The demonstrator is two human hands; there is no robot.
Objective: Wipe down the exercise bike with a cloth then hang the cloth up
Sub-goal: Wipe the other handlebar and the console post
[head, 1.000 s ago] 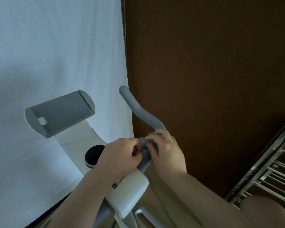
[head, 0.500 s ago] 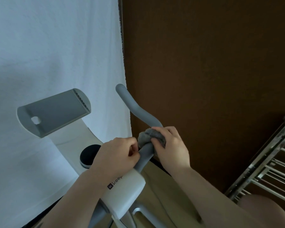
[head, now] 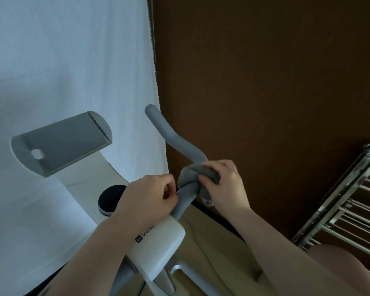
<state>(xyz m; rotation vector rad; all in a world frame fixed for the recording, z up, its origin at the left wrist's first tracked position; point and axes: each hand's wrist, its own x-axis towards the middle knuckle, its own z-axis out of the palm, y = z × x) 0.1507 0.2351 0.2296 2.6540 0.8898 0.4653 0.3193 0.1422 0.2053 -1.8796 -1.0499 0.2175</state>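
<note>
R hand [head: 224,184] gripping cloth [head: 201,174] on handlebar [head: 175,142], L hand [head: 150,199] prob. pinching it, brown wall [head: 265,82].

I had both forearms reaching in from the bottom edge, bare, angled up toward the middle and converging. My left hand [head: 150,196] sat with its back to the camera, fingers curled tight, thumb and fingertips pinched at the edge of the grey cloth [head: 192,175]. My right hand [head: 224,184] lay just beside it, wrist slightly bent, fingers curled over the cloth and clamping it around the handlebar [head: 175,144]. The two hands were close together, almost touching.
</note>
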